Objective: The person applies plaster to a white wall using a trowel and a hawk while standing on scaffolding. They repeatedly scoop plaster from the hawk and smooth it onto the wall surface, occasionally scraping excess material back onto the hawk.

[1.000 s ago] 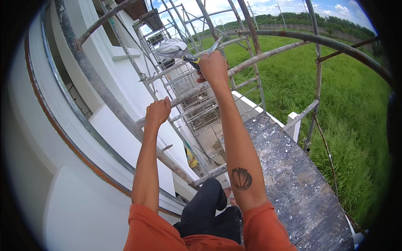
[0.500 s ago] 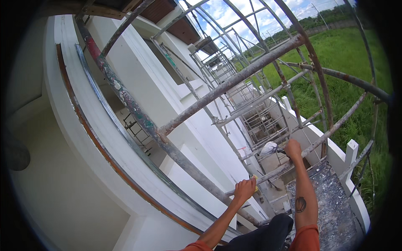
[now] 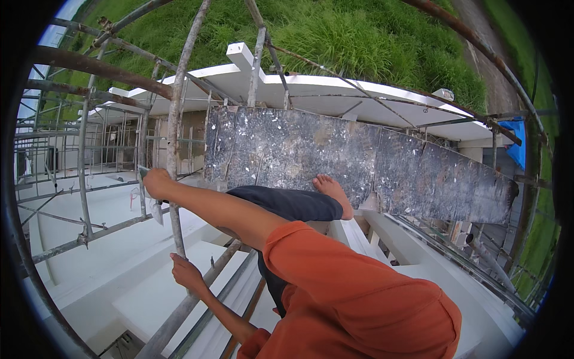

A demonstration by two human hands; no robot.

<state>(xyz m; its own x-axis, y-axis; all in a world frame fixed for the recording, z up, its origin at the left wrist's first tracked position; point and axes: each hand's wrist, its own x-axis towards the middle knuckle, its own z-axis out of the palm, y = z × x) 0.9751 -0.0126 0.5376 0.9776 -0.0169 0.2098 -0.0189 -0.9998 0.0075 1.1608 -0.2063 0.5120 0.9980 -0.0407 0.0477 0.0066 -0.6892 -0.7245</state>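
Note:
My right hand (image 3: 158, 183) is closed around a tool beside an upright scaffold pole (image 3: 177, 119). A small greenish end (image 3: 143, 172) of the tool sticks out above the fist, and a whitish part (image 3: 157, 213) hangs below it; its exact kind is unclear. Lower down, my left hand (image 3: 187, 274) is wrapped round the lower part of the same pole. My bare foot (image 3: 333, 194) rests on the dark, paint-spattered plank platform (image 3: 287, 143), with my other foot hidden below my body.
More scaffold pipes (image 3: 84, 167) stand on the left, over white building surfaces (image 3: 107, 257). A white boundary wall (image 3: 371, 90) runs behind the platform, with tall grass (image 3: 359, 48) beyond. A blue sheet (image 3: 515, 143) hangs at the right. White ledges lie below the platform.
My view has swung right and down from along the building to the plank and my foot. Both hands now appear at the left, the right still holding the tool.

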